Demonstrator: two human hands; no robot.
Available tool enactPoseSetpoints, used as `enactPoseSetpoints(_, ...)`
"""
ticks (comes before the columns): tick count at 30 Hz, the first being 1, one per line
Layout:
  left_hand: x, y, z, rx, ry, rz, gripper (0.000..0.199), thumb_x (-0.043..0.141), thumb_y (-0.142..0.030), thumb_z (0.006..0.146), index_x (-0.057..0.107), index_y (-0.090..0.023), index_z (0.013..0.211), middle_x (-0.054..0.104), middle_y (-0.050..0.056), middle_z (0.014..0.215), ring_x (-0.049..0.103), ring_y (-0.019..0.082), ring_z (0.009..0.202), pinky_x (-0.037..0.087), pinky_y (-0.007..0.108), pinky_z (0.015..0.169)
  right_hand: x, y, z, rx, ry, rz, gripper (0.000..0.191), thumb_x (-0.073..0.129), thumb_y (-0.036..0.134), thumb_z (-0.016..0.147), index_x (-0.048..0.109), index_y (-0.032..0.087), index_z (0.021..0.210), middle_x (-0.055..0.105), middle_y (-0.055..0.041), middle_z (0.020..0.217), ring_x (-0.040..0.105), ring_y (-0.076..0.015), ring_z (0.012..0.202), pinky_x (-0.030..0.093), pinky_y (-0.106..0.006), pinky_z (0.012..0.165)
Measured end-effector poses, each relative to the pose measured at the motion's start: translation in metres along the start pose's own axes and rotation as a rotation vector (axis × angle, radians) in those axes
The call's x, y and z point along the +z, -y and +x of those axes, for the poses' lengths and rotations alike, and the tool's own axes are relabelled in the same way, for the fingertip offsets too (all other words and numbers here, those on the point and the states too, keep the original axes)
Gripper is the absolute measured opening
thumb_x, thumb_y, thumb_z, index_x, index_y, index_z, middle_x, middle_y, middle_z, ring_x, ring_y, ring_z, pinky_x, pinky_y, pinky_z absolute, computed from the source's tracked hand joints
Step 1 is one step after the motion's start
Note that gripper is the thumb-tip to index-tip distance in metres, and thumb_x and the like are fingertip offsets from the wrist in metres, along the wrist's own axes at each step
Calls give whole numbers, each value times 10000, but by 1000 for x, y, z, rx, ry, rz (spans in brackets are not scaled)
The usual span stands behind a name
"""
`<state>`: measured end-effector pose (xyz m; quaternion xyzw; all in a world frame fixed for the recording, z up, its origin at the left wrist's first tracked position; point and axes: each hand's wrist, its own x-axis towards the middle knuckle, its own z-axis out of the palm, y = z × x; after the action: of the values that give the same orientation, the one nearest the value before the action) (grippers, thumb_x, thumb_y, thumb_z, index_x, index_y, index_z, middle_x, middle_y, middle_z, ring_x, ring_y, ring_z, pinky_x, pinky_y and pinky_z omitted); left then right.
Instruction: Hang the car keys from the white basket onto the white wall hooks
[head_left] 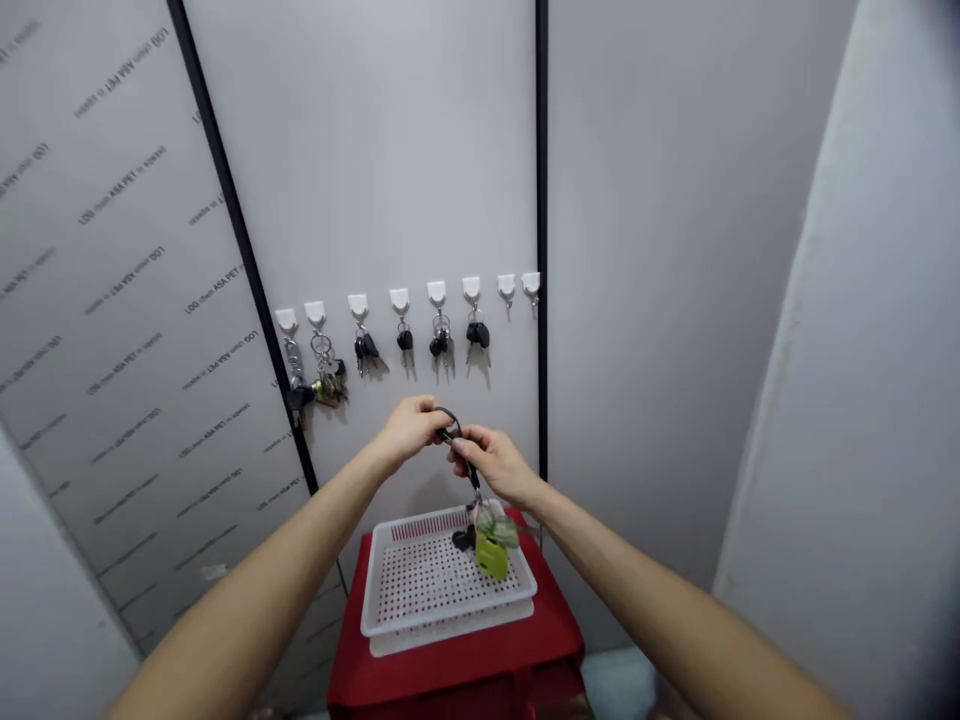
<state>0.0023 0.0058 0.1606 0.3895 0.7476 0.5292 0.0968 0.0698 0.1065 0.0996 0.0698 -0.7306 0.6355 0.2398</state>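
Between my two hands is a key set with a black strap [472, 470]. My left hand [411, 428] pinches the strap's upper loop. Lower down, my right hand [496, 462] closes its fingers on the same strap. A yellow-green tag [491, 556] and a leafy green charm [498, 527] dangle from the strap's metal clip. They hang over the right part of a white perforated basket [375, 590]. Black pieces [463, 540] show beside the tag; whether they hang or lie in the basket I cannot tell.
The basket stands on a red cabinet [442, 675]. On the wall, white hooks [399, 300] form a row; several hold keys [365, 347], and the two rightmost hooks [507, 287] hold none. Black vertical strips [541, 200] divide the wall panels.
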Motion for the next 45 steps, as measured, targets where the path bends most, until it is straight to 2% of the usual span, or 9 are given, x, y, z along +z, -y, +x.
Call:
enactPoseSetpoints(5,1,-32,22,95,10,-207,134,517,-176,525,452,-139,636,421,-59,482,367,24,387,287,162,398,-16,32,17,-114,-203,38,192,463,336,638,457,144,634,481,45,508,420,-35,384,334,-172,399)
enactPoseSetpoints(9,4,-50,35,211,-2,-363,329,549,-188,537,425,-155,840,491,2,729,493,66,595,380,200,527,-39,50,36,-174,-390,103,215,479,362,616,449,149,622,485,49,487,432,-41,377,370,-174,384)
enactPoseSetpoints(13,15,-51,41,210,-75,-216,262,505,-185,578,434,-146,827,492,24,761,502,80,614,373,195,510,-64,61,60,-192,-524,110,192,489,340,612,441,154,615,473,56,452,434,-45,361,377,-166,345)
enactPoseSetpoints(19,30,-35,47,172,-45,-36,238,472,-191,591,442,-133,820,494,20,708,498,84,578,369,186,472,-86,66,87,-100,-603,59,136,446,275,666,425,156,604,462,56,435,439,-42,354,394,-162,338)
enactPoseSetpoints(23,39,-12,50,198,-41,94,255,458,-204,600,459,-122,842,526,38,729,495,84,568,385,197,496,-87,59,94,-24,-576,23,124,431,242,678,430,147,598,464,46,420,443,-54,344,391,-182,341)
enactPoseSetpoints(27,52,31,44,168,28,261,262,457,-197,604,490,-119,851,556,49,771,505,92,606,399,202,558,-87,42,92,20,-564,-7,190,404,288,688,460,135,588,472,33,419,469,-65,383,399,-190,401)
enactPoseSetpoints(36,79,147,7,-93,106,595,279,433,-135,624,519,-120,889,552,69,883,496,141,807,365,230,729,-95,2,78,-196,-731,-541,397,426,365,636,481,120,944,546,-24,634,500,-111,576,403,-267,583)
enactPoseSetpoints(41,88,164,-10,-5,95,683,280,409,-163,656,508,-167,918,496,54,971,456,145,889,321,232,786,-92,12,73,-300,-786,-681,375,414,305,657,447,128,987,536,-56,747,493,-138,686,386,-317,671)
enactPoseSetpoints(45,92,171,-16,-20,95,793,235,404,-216,673,516,-179,876,529,57,909,479,156,848,348,239,722,-73,11,46,-540,-850,-836,343,396,237,667,422,165,1002,445,-81,994,409,-174,923,315,-364,794)
